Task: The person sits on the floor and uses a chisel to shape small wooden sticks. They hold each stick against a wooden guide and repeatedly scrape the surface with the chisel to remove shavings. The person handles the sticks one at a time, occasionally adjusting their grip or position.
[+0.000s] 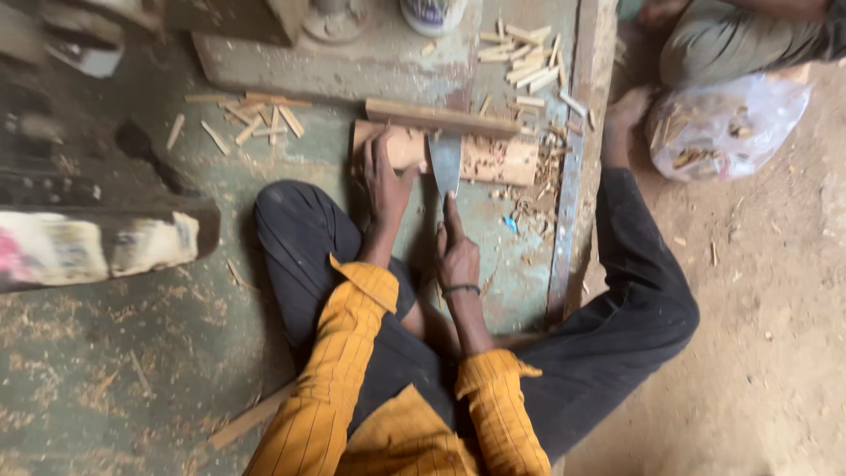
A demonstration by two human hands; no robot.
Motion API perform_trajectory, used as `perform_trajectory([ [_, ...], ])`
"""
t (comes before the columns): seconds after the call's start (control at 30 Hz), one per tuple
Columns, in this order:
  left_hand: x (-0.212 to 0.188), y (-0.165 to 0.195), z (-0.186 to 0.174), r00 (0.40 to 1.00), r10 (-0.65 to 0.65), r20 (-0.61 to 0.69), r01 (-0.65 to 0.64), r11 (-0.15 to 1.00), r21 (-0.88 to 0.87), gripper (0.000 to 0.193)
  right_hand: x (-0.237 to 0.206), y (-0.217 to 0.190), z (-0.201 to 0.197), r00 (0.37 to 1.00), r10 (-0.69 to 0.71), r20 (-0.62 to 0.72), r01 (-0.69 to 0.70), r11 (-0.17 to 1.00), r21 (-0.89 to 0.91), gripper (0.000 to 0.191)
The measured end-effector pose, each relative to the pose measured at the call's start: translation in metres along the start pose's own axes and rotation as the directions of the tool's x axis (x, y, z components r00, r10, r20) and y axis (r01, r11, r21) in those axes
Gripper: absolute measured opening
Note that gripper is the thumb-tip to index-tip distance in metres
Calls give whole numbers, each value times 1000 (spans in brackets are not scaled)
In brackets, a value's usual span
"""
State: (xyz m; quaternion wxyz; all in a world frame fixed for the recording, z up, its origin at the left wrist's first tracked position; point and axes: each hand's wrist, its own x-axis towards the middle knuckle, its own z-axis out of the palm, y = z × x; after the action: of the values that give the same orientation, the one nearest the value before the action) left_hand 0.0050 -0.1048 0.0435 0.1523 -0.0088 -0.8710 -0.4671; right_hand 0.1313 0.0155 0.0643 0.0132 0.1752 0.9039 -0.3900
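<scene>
Head camera view, looking down: you are sitting on the floor (pixel 106 370) with legs spread, wearing yellow sleeves. Your left hand (pixel 385 181) is lying flat, fingers spread, pressing down a pale wooden block (pixel 493 160) just ahead of your knees. Your right hand (pixel 456 256) is closing its grip around the handle of a broad steel blade (pixel 446 163), forefinger stretched along it, edge standing on the block. The block is likely stiff, light and splintery, so hold it by its flat top, well clear of the edge. Cut wooden sticks (pixel 256 115) are lying in heaps beyond. At upper right, a clear plastic bag (pixel 727 123) of wood pieces is resting beside another person's knee (pixel 723 40); no label is showing.
</scene>
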Motion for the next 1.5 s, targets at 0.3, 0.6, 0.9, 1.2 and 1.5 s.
perform_trajectory([
  [0.3,0,15,-8,999,47,-16,-47,999,-5,76,-18,-43,35,980,185,-65,-160,946,281,63],
  [0.6,-9,11,-3,991,118,66,-112,989,-97,59,-85,-18,-26,947,301,108,-301,723,622,45],
  [0.9,-19,-5,33,979,142,144,-121,982,-144,34,-111,28,-69,898,389,203,-416,610,675,36],
  [1.2,-23,-3,47,979,192,73,-175,966,-193,20,-101,32,-75,912,336,236,-400,598,695,43],
  [1.5,-22,16,37,1000,5,13,-1,969,-249,12,-99,33,-78,905,358,231,-418,641,644,43],
])
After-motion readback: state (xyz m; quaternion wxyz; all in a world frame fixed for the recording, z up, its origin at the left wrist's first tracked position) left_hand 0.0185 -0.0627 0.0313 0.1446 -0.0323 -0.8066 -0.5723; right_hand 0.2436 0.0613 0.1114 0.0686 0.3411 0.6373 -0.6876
